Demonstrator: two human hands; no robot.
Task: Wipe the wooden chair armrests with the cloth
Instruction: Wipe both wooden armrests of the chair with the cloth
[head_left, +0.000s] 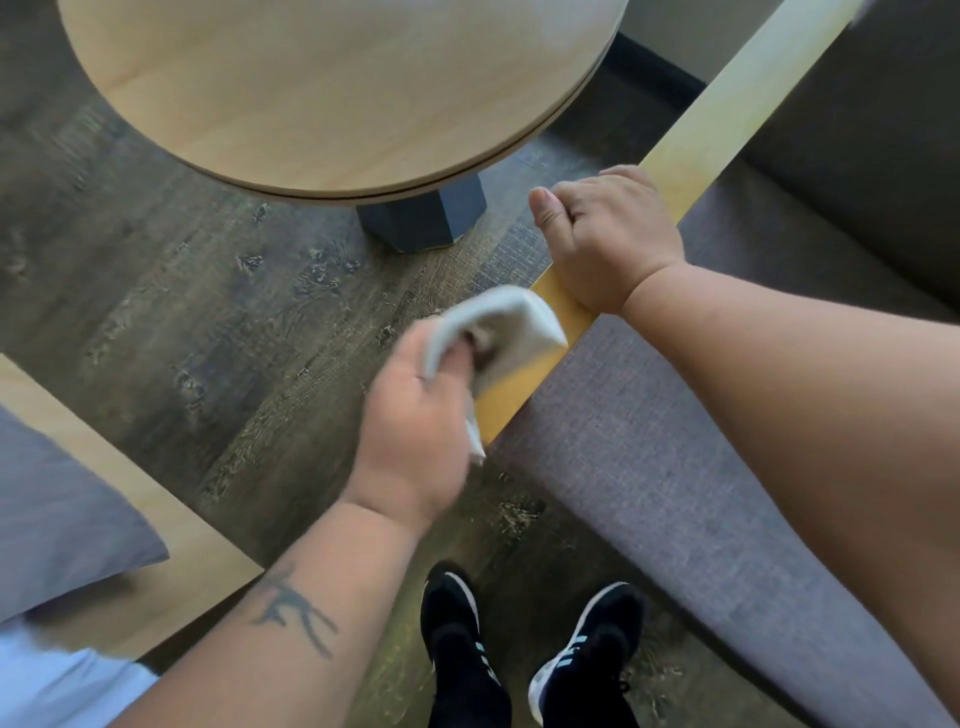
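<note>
Down below, the dark wood floor fills most of the room. Over it sits a big round wooden table on a dark grey foot. It stands close to the chair, with only a thin strip of floor between them. The chair's grey seat cushion lies on the right, and its grey back rises behind.

A long, pale wooden armrest runs along the cushion's edge, from top right down to the middle. Another wooden piece with a grey cushion pokes in at the lower left.

The right hand rests on the armrest, its fingers curled shut over the wood, hiding part of it. The left hand holds a white cloth, bunched in its fingers. The cloth sits on the near end of the armrest and covers that bit of it. The left hand looks a little blurry.

Two black shoes with white stripes stand on the floor by the chair.
</note>
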